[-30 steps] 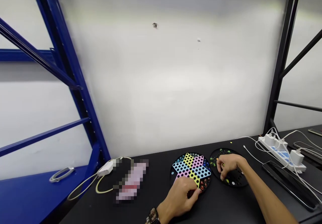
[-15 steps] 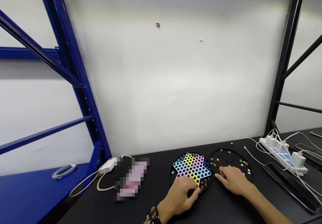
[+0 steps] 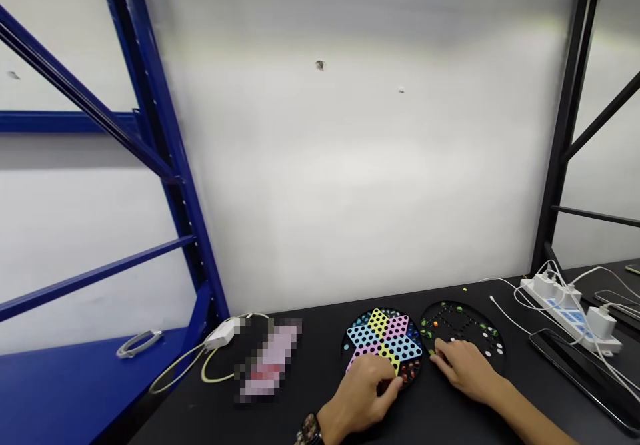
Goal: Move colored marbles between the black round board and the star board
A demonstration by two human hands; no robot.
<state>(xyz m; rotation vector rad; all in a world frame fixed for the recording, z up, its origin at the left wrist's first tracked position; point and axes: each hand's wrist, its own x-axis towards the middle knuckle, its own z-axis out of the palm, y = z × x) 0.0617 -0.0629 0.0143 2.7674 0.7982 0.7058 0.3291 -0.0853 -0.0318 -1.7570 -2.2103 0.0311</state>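
Note:
A round Chinese checkers board (image 3: 367,338) has a star in yellow, pink and blue, with coloured marbles around its rim. My left hand (image 3: 367,392), wearing a watch, lies over the board's near edge. Its fingers are curled, with the thumb tip close to them by the reddish marbles; whatever they grip is hidden. Just to the right, a round black tray (image 3: 473,322) holds green marbles, white pieces and one orange piece (image 3: 436,324). My right hand (image 3: 467,372) rests over its near left part, thumb and forefinger pinched together close to a green marble. I cannot see anything between them.
A white power strip (image 3: 570,315) with chargers and cables and a black phone (image 3: 583,375) lie at the right. A white adapter (image 3: 223,334) with a looped cable and a pixelated pink item (image 3: 273,362) lie at the left. A wall stands behind the black table.
The whole view has shifted slightly. My right hand sits a little nearer to me on the black tray, with a white piece now showing above its fingers. My left hand stays at the board's edge.

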